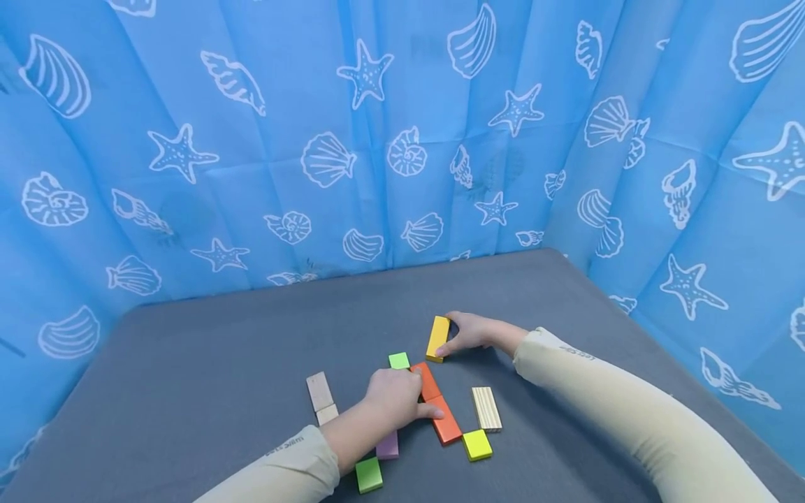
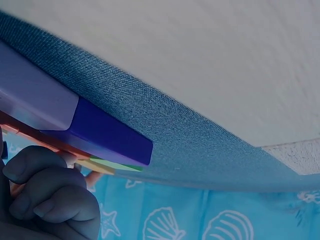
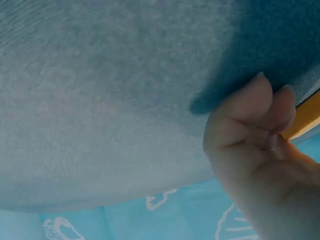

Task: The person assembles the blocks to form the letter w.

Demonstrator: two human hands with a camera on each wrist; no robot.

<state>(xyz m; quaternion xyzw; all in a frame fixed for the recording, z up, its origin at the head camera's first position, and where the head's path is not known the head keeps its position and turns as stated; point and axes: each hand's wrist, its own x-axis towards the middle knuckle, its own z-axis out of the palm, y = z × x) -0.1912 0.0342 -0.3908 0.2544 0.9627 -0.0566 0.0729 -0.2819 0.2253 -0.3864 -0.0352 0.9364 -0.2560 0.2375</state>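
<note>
Two hands work among a scatter of flat blocks on the grey desk (image 1: pixel 207 363), and the relation that matters is how the yellow block (image 1: pixel 438 338) lies against the orange ones. In the head view, the right hand (image 1: pixel 473 331) reaches in from the right and pinches the yellow block between thumb and fingers at its right side; the block's long axis runs away from the person, tipped slightly right, and its near end sits just at the far end of the upper orange block (image 1: pixel 427 381). That orange block and a second orange block (image 1: pixel 446 419) form a line slanting toward the near right. The left hand (image 1: pixel 396 397) lies curled over the line's left side, thumb stretched along the orange edge, so it is the nearer hand to the orange pair, while the right is alone on the yellow. A light green block (image 1: pixel 399 360) lies just beyond the left knuckles. In the left wrist view, the left hand's fingers (image 2: pixel 47 197) are curled, with a purple block (image 2: pixel 75 117) close above them and orange edges beside them; whether they clamp anything I cannot tell. In the right wrist view, the right hand's fingertips (image 3: pixel 260 100) press the desk while the yellow block's edge (image 3: pixel 305 120) shows held beside them.
</note>
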